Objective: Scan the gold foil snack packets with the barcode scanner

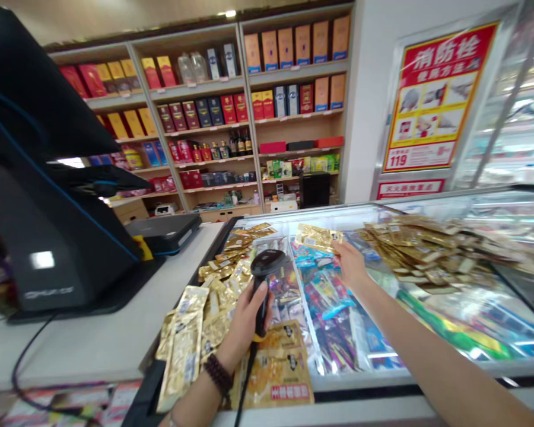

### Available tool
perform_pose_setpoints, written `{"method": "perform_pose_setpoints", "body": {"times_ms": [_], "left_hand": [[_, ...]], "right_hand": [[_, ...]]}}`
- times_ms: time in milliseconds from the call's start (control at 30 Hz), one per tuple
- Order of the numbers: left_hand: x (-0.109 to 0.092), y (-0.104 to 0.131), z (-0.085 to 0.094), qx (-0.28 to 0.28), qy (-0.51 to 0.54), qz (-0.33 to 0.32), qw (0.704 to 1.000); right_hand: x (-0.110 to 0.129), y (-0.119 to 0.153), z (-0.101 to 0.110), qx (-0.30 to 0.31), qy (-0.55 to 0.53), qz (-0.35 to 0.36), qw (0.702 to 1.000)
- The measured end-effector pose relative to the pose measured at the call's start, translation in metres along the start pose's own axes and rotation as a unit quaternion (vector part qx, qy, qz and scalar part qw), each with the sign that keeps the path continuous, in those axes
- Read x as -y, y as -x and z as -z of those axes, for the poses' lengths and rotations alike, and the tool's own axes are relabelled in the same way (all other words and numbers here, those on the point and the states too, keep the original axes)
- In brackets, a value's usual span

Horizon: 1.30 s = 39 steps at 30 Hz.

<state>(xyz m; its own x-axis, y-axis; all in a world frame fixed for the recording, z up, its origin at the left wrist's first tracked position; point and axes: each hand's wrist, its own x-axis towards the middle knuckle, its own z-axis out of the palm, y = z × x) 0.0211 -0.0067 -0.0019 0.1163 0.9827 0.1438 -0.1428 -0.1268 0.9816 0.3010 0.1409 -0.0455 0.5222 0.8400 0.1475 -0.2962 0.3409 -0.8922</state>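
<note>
My left hand [244, 323] grips the handle of a black barcode scanner [267, 264], its head raised over the glass freezer lid [382, 356]. A dark bead bracelet sits on that wrist. My right hand [349, 261] reaches forward and holds a gold foil snack packet [315, 237] by its edge, just right of the scanner head. More gold packets [191, 332] lie heaped on the lid by my left hand, and a wide pile of gold packets [422, 249] spreads to the right.
A black checkout terminal [48, 237] stands on the white counter [98, 338] at left, its cable trailing down. Colourful frozen items show under the glass. Shelves of boxed goods [231, 112] line the back wall. A red and yellow poster [436, 101] hangs at right.
</note>
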Motion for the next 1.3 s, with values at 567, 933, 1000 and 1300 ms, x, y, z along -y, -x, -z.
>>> {"method": "perform_pose_setpoints", "body": {"times_ms": [567,933,1000,1300], "left_hand": [[0.000,0.003,-0.003,-0.070,-0.018,-0.001,0.997],[0.004,-0.001,0.000,-0.070,-0.004,0.015,0.997],[0.001,-0.001,0.001,-0.053,-0.004,0.024,0.998],[-0.003,0.002,0.001,-0.073,0.029,-0.020,0.997]], "right_hand": [[0.153,-0.097,0.170,-0.269,0.414,0.137,0.859],[0.159,-0.076,0.165,-0.243,0.613,0.090,0.746],[0.158,-0.075,0.156,-0.236,0.621,0.103,0.740],[0.089,-0.064,0.044,-0.043,0.557,0.209,0.803]]}}
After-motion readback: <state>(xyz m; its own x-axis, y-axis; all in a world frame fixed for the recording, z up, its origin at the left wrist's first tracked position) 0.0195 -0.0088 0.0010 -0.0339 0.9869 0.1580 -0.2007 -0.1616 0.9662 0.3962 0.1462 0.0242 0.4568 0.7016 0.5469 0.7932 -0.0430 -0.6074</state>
